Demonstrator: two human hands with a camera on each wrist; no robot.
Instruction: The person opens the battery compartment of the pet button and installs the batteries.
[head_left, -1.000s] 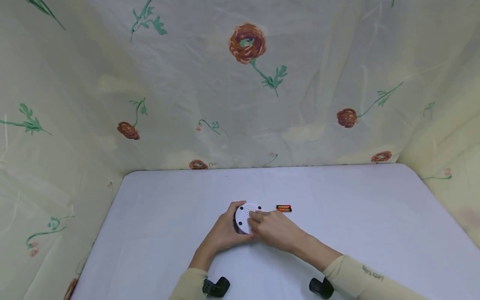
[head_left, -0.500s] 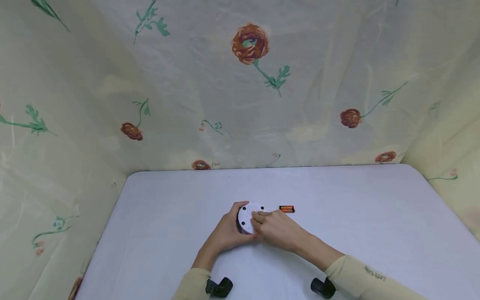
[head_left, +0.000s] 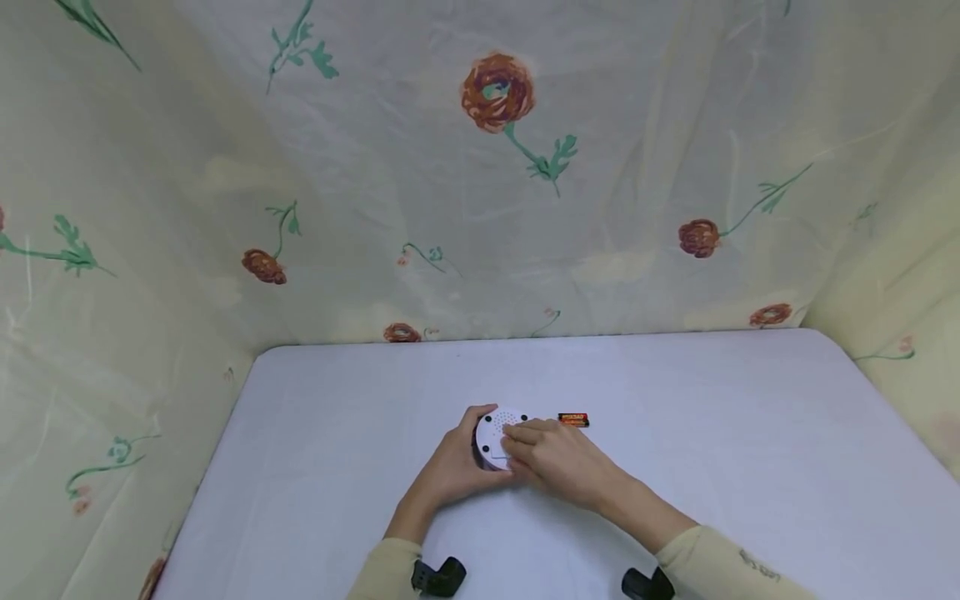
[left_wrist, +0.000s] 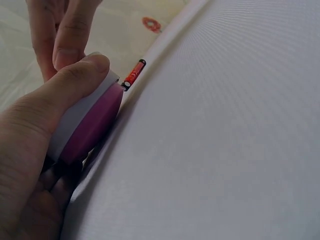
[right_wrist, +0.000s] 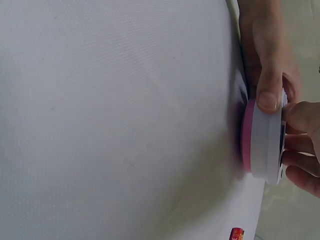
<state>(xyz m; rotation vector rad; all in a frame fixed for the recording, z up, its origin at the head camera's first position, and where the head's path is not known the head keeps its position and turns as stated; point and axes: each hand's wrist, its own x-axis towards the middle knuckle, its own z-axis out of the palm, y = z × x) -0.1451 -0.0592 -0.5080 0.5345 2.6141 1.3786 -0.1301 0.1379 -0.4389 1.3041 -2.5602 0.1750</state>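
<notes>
A seam (head_left: 498, 457) now shows on the round device (head_left: 491, 433), gripped by the left hand (head_left: 457, 456): something may be loosening! The right hand (head_left: 553, 457) touches the device, pinch unclear; a battery (head_left: 573, 419) lies just right of it.

Left fingers (left_wrist: 75, 82) grip a purple-sided device (left_wrist: 95, 120), a red battery (left_wrist: 134, 75) lying beyond.

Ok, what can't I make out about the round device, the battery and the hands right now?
Head: part of the white face of the round device, covered by the right hand.
Head: fine print on the battery, too small.
Right wrist: most of the battery, cut off by the bottom edge.
Right wrist: the right hand's rest, cut off by the right edge.
Left wrist: the white face, turned away behind the left hand.
</notes>
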